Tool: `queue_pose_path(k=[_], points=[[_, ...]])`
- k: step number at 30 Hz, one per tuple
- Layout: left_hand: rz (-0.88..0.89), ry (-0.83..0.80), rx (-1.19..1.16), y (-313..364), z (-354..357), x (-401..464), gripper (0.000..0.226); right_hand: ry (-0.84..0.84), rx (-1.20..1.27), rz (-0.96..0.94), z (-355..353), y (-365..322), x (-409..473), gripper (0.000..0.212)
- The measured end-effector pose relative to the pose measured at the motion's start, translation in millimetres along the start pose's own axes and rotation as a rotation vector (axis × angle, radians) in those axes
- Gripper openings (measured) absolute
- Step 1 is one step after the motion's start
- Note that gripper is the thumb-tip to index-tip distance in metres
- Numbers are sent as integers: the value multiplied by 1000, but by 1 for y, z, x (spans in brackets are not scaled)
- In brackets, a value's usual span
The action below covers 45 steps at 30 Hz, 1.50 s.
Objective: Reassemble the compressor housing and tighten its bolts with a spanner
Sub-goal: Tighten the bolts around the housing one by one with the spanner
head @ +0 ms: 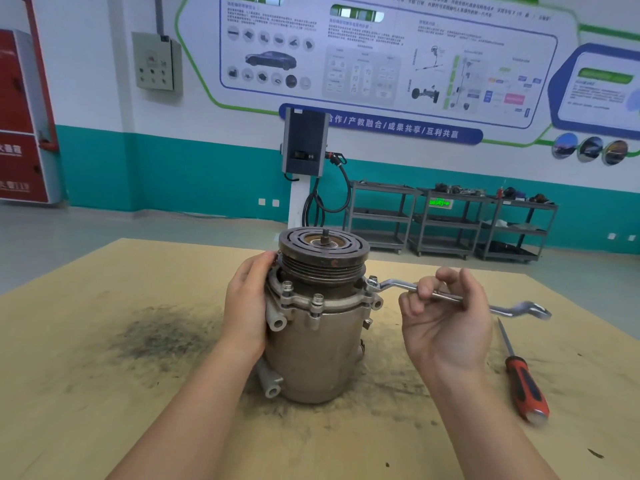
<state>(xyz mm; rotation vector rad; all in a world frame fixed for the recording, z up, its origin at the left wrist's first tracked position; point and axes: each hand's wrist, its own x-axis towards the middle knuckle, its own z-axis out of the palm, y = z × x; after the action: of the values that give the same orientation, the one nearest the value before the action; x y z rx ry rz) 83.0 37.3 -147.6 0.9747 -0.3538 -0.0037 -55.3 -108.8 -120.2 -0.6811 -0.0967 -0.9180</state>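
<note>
**Me:** Forearms come in low at the bottom of view, nearest thing to me. Left hand [247, 303] is pressed flat-ish vs the left flank of the compressor housing [311, 344], fingers wrapped round toward the flange. So left grip = holding the body steady.

**Mate:** And the right?

**Me:** Right hand [446, 317] pinches the spanner [450, 297] mid-shank, thumb + curled fingers. Narrow grip, on the tool. Ring end sits on a bolt [372, 281] at the right side of the flange; other end sticks out past my hand over the desk [104, 341].

**Mate:** Where's the unit?

**Me:** Upright, mid-desk, pulley [323, 247] on top. Two more bolts [317, 301] show at the front of the flange.

**Mate:** How'll it handle?

**Me:** Cast metal, so I'd judge heavy + rigid, no give. Looks greasy, dark smudge on the desk beside it, so prob slippery. It could twist when I pull the spanner, hence bracing low on the barrel, not the pulley, which may spin. Better leverage further out on the shank, imo.

**Mate:** Any containers?

**Me:** None on the desk. Only a screwdriver [524, 382] lying right of me. Carts [453, 220] by the far wall carry some parts on their shelves, too small to ID.
</note>
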Motion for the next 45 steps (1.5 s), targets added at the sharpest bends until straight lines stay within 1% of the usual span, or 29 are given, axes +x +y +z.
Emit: queue_pose_path(k=[1,3,4,6,7,9,11,13,15,16,18,19,20,21,23,25,31,37,40,42,44,45], points=[[-4,1,-7,0,0,0,25,-17,-27,-51,0,0,-3,41],[-2,0,-12,-1,0,1,27,-86,-155,-253,-1,4,-13,39],[2,-2,-11,-1,0,1,27,-139,-255,-392,-1,7,-20,37],[6,-8,-5,-1,0,1,27,-252,-533,-662,3,14,-34,33],[7,-5,-5,-1,0,1,28,-313,-669,-756,5,18,-40,28],[14,9,-1,0,1,1,29,-440,-837,-832,9,25,-47,15],[36,15,19,0,1,1,25,-554,-937,-785,12,32,-51,5],[59,8,48,1,1,0,22,-597,-990,-676,14,37,-53,15],[52,11,48,0,1,0,21,-585,-967,-612,16,34,-52,17],[36,12,32,0,1,0,21,-588,-937,-612,16,30,-50,14],[13,17,-2,1,2,0,22,-602,-903,-698,16,19,-46,6],[10,20,-2,1,2,0,24,-591,-881,-760,15,15,-43,11],[8,21,1,1,2,0,24,-558,-826,-776,14,12,-41,15],[7,16,4,1,2,0,22,-490,-728,-729,15,9,-39,16],[3,10,5,1,2,-1,21,-334,-474,-552,17,4,-37,19],[-1,15,11,2,2,0,21,-215,-319,-404,16,-1,-31,17],[-11,14,14,3,3,-1,22,-26,-129,-94,9,-4,-15,22],[-29,13,-1,3,3,-1,22,22,-31,108,4,-8,-1,19],[-39,17,-13,3,3,-1,22,-8,-20,90,4,-6,-3,7],[-35,17,-10,3,3,-1,22,-22,-28,30,3,-4,-7,12],[-26,17,-3,3,3,-1,22,-27,-99,-103,2,-3,-13,17],[-20,18,-1,3,3,-1,22,-49,-176,-223,0,-1,-18,22]])
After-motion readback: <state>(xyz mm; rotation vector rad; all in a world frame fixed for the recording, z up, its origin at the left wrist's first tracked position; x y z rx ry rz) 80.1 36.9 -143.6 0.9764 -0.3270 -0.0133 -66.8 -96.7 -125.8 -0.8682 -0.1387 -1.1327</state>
